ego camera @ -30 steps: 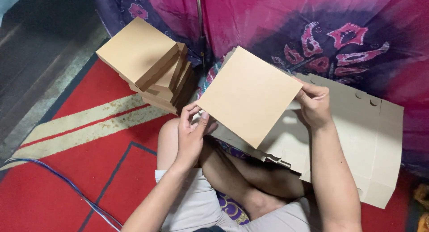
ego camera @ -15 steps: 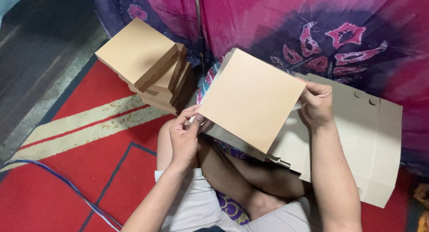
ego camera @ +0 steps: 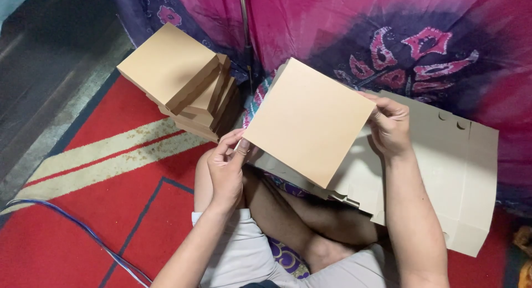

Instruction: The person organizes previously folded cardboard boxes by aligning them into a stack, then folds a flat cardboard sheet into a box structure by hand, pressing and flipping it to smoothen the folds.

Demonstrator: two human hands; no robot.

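Note:
I hold a square tan cardboard box point(ego camera: 307, 120) above my crossed legs, tilted with one corner toward me. My left hand point(ego camera: 226, 169) pinches its near-left corner. My right hand point(ego camera: 389, 127) grips its right corner. Under the box lies a pile of flat, unfolded cardboard blanks point(ego camera: 443, 160) with cut notches, spread over my right knee and the floor.
A leaning stack of several folded tan boxes point(ego camera: 180, 80) stands at the upper left on the red carpet point(ego camera: 111, 171). A pink and purple patterned cloth point(ego camera: 388, 33) hangs behind. A thin blue cable point(ego camera: 83, 227) crosses the carpet at lower left.
The box has shifted only slightly between my hands. My left fingers have closed tighter on its corner and my right hand has adjusted its grip.

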